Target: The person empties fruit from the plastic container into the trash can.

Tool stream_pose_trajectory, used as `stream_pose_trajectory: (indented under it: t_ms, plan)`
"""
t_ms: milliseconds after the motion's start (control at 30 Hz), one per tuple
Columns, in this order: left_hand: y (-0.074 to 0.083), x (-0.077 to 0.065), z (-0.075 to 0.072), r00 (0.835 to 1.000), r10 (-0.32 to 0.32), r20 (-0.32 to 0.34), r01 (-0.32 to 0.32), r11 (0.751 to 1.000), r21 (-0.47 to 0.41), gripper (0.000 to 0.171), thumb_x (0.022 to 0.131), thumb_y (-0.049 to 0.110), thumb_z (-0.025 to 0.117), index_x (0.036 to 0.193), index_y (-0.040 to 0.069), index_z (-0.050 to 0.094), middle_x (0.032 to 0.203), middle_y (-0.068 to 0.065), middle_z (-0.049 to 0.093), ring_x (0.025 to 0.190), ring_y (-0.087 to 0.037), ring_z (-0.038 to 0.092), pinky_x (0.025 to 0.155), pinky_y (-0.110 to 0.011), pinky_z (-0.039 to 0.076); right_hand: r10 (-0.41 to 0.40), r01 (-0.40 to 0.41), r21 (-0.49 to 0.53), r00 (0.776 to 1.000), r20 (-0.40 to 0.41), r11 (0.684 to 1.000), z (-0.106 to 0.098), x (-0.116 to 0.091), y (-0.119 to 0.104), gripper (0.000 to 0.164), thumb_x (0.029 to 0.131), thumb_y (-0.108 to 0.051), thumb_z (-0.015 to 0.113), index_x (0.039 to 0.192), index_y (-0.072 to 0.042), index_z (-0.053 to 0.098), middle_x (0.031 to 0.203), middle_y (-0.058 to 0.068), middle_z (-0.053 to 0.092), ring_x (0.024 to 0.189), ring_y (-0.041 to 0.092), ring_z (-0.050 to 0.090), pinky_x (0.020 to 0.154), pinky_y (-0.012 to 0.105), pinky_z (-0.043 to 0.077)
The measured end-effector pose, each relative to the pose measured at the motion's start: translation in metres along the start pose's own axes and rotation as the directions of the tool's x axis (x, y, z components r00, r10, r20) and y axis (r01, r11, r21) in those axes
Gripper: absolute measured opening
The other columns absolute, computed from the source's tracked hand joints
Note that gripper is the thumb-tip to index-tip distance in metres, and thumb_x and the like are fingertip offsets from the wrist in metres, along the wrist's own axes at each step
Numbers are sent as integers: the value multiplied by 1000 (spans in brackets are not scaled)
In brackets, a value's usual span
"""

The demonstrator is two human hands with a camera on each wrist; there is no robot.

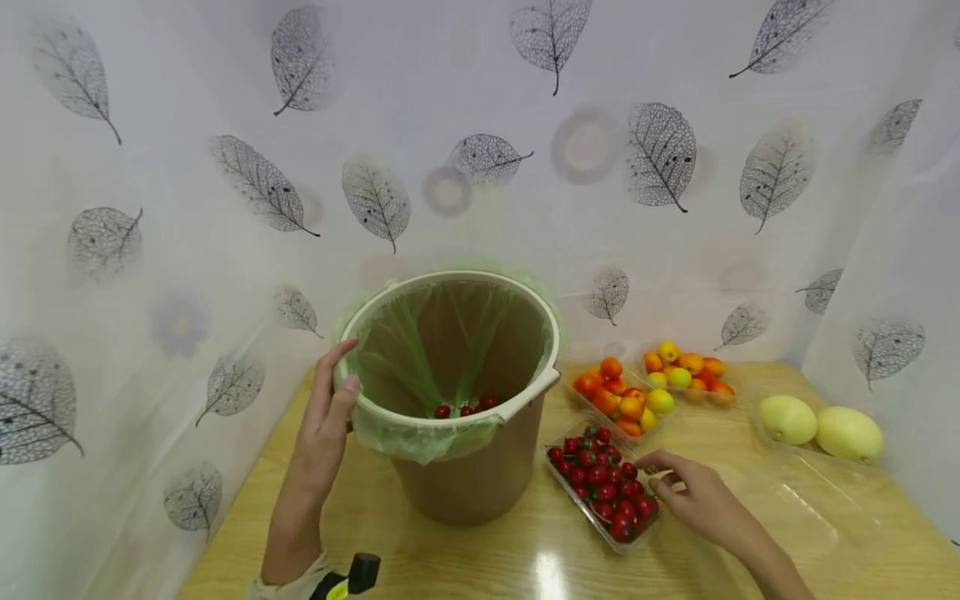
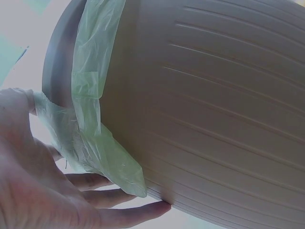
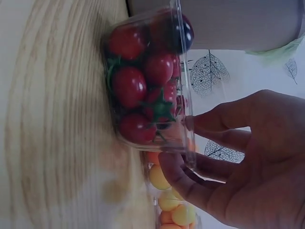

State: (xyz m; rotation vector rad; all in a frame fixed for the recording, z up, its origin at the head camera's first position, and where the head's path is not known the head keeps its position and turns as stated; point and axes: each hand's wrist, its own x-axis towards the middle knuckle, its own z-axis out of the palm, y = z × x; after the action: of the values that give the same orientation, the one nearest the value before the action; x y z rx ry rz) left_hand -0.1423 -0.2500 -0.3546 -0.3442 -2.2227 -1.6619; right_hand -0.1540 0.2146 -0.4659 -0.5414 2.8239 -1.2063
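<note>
My left hand [image 1: 322, 433] grips the rim of a tall grey-brown bin [image 1: 472, 487], thumb on the inner side. A thin green liner bag [image 2: 107, 152] folds over the rim, and several red fruits [image 1: 486, 402] lie inside. In the left wrist view the fingers reach along the bin's outer wall. My right hand [image 1: 697, 492] is at the right edge of a clear plastic box [image 1: 567, 492] of cherry tomatoes [image 3: 129, 87], some with green stems. Its fingers are bent, with a gap between thumb and fingertips at the box corner; no tomato shows between them.
Behind the tomato box stand two clear boxes of orange and yellow fruits [image 1: 630, 407] [image 1: 678, 377]. Two pale yellow melons [image 1: 847, 433] sit in clear packaging at the right. A leaf-patterned curtain [image 1: 480, 108] surrounds the wooden table [image 1: 450, 558].
</note>
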Motion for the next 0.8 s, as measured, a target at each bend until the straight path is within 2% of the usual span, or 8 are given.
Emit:
stream_pose_trajectory:
  t_ms: [133,267,367,467,500,600,700,800]
  plan:
    - [2,1,0,1000,-8,-2,8,1000,19,50,112,29,33,161,20,29,164,-5,20,132,-36,37,94,-47,44,-36,29,88,997,69,996,4,0,5,24,98,3,60,121,1,68,110,16,71,85,20,68,66,30,56]
    - [3,0,1,1000,-17,-5,17,1000,14,50,112,30,33,161,21,29,164,-5,19,132,-34,36,97,-49,41,-53,21,220,989,141,975,11,0,10,30,100,4,57,129,7,61,113,24,67,82,20,67,61,33,57]
    - [3,0,1,1000,-22,-9,23,1000,10,50,112,29,33,161,21,29,162,-5,21,129,-33,38,96,-46,43,-95,53,241,982,163,969,16,3,12,35,98,5,57,132,8,57,120,29,64,92,31,68,70,32,57]
    - [2,-1,-1,1000,-26,-13,26,1000,11,50,112,29,33,161,21,29,160,-5,24,123,-35,42,89,-38,48,-119,66,270,976,184,961,20,6,12,39,95,7,58,134,9,55,128,35,58,105,45,65,79,30,57]
    - [2,-1,-1,999,-28,-14,29,1000,12,49,112,29,33,161,22,29,160,-5,24,119,-36,44,85,-37,50,-114,56,284,975,191,957,21,6,11,41,94,7,58,135,9,54,131,37,56,109,49,63,81,30,56]
    - [1,-1,-1,1000,-23,-9,23,1000,-1,50,112,28,33,161,21,28,163,-4,21,131,-35,38,96,-45,44,-45,-29,340,977,208,940,23,5,8,47,91,9,57,138,8,52,137,41,50,114,56,59,74,33,58]
    - [2,-1,-1,1000,-20,-2,20,1000,-13,50,112,29,33,161,20,28,165,-3,18,137,-33,32,101,-54,37,29,-97,360,981,190,928,23,3,4,50,87,10,57,137,6,54,140,41,48,115,58,58,68,36,58]
    - [3,0,0,1000,-19,3,19,1000,-12,50,112,29,34,161,20,28,165,-3,18,134,-35,35,98,-47,41,48,-96,349,988,145,932,22,0,0,49,86,10,60,135,4,57,139,37,51,119,54,57,74,36,58]
